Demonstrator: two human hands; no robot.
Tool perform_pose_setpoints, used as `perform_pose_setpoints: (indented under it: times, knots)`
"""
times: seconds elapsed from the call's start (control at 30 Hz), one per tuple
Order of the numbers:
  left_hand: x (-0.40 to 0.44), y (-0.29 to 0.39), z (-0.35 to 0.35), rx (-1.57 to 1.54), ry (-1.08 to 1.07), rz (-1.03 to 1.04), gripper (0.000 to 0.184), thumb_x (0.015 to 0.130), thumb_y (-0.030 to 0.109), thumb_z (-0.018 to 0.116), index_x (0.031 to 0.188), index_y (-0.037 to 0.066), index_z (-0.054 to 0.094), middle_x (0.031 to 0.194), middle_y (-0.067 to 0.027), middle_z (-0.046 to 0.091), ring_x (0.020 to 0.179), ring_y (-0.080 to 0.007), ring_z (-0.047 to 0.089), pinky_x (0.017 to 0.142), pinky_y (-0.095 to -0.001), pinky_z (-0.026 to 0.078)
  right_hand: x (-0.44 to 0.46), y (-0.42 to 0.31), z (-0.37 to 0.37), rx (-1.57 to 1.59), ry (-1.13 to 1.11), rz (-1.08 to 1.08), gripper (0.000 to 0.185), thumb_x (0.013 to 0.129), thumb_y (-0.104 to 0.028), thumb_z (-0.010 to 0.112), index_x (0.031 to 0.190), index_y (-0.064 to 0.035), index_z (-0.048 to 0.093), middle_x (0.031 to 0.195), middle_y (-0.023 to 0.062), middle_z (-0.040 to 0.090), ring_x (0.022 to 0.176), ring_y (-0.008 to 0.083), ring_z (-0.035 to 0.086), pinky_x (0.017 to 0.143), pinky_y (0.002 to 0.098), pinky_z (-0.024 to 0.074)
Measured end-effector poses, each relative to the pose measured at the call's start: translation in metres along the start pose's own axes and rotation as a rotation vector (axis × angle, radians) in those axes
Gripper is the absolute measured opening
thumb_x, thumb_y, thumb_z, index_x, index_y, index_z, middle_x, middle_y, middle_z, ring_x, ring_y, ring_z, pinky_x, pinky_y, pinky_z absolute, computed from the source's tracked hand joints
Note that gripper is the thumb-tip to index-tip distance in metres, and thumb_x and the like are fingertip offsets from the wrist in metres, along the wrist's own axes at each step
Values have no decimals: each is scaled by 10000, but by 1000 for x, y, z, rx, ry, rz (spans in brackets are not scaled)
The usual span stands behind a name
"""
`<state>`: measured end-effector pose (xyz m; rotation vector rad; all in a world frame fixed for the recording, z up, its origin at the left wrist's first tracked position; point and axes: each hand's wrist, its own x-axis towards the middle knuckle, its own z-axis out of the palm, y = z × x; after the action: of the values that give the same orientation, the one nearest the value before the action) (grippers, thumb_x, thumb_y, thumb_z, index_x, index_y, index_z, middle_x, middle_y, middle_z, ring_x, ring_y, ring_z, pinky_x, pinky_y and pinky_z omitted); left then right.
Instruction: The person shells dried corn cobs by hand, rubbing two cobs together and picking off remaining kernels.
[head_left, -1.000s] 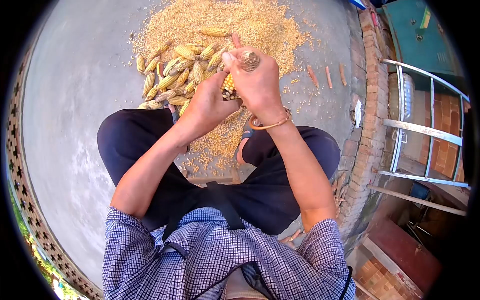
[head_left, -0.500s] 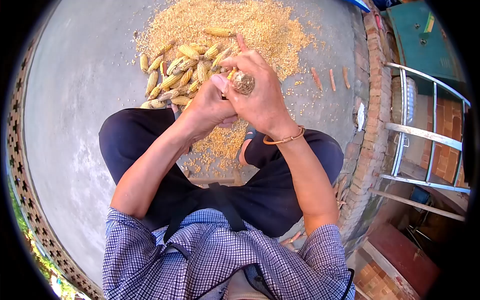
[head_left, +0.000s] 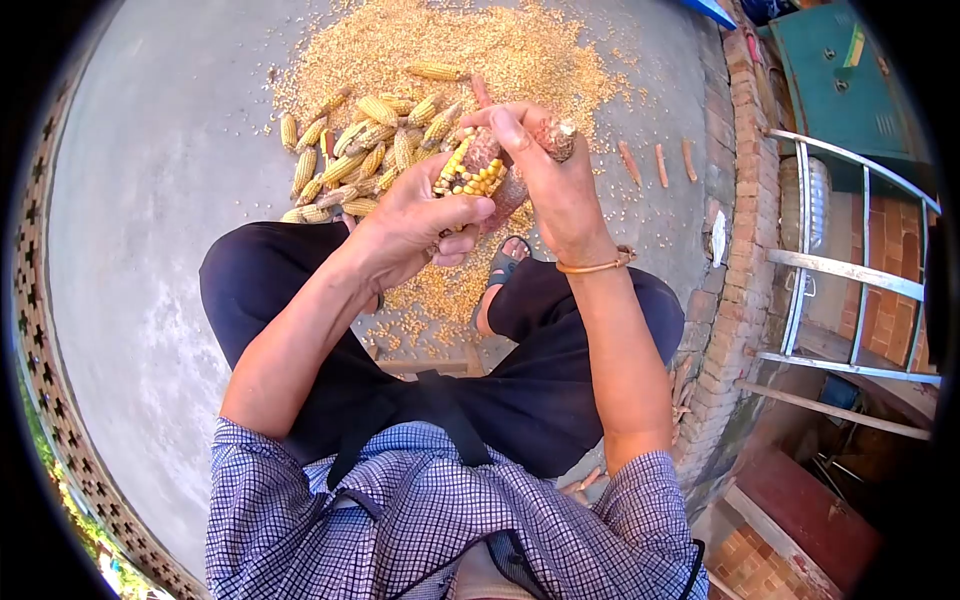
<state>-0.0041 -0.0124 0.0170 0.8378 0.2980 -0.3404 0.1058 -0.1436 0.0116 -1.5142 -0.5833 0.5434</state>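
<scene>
My left hand (head_left: 415, 220) is wrapped round a partly shelled corn cob (head_left: 472, 176), with yellow and dark kernels low down and bare reddish core at its top. My right hand (head_left: 560, 190) grips a bare reddish cob (head_left: 553, 138), whose end sticks out between thumb and fingers. The lower part of a reddish cob shows between both hands, against the held corn. Just beyond them lies a pile of unshelled corn cobs (head_left: 370, 135) on the floor.
Loose kernels (head_left: 470, 40) spread behind the pile, and more (head_left: 430, 300) lie between my feet. Stripped cobs (head_left: 662, 165) lie to the right. A brick edge (head_left: 745, 200), a metal ladder (head_left: 850, 265) and a green cabinet (head_left: 840, 80) stand farther right.
My hands have turned and moved slightly apart, with my right hand farther right. The corn in my left hand now shows its bare top, and the cob in my right hand shows more.
</scene>
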Motion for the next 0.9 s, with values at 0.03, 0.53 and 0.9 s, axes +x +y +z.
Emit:
perform_pose_setpoints:
  times: [0.03, 0.53, 0.9]
  knots:
    - [0, -1, -2, -22, 12, 15, 390, 891, 119, 664, 1206, 49, 446, 737, -5, 504, 522, -56, 444, 439, -200, 341, -1, 0, 1, -62, -14, -31, 260, 958, -265, 617, 986, -12, 671, 853, 26, 663, 849, 88, 601, 838, 268, 463]
    - [-1, -13, -8, 949, 246, 420, 440, 862, 178, 690, 1190, -70, 533, 961, -86, 609, 856, -108, 559, 759, -279, 470, -3, 5, 6, -49, 76, 209, 293, 884, -291, 710, 776, -28, 637, 726, 98, 627, 881, 146, 629, 1139, 407, 288]
    - [5, -22, -13, 1091, 310, 450, 366, 757, 57, 693, 1066, -59, 534, 858, -263, 645, 848, -383, 663, 724, -415, 507, -8, 10, 33, -647, 216, -246, 222, 808, -200, 736, 790, -5, 631, 733, 156, 607, 663, 352, 606, 641, 401, 483]
